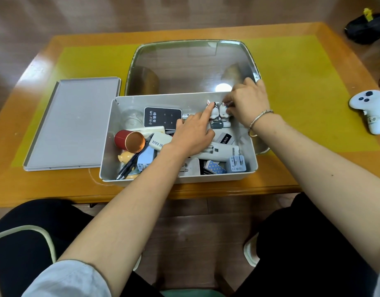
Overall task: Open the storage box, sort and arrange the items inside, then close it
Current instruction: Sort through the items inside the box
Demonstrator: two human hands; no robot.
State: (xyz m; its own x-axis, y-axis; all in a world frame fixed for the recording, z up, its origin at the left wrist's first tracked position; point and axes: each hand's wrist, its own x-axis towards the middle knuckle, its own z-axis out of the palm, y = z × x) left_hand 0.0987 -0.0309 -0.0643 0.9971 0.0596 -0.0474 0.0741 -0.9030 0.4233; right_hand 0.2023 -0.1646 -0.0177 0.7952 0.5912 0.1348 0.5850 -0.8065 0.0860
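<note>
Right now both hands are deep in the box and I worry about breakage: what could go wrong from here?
1. The two small rabbit figurines stand close together at the far wall; the left hand touches one and the right hand works at the other, so either could tip.
2. The left forearm crosses the crowded storage box and could drag the red canister or the pen.

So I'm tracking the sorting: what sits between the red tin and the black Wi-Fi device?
In the head view, a clear glass jar lies between the red tin and the Wi-Fi device.

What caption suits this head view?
Both hands arrange rabbit figurines inside the open storage box, lid set aside.
</note>
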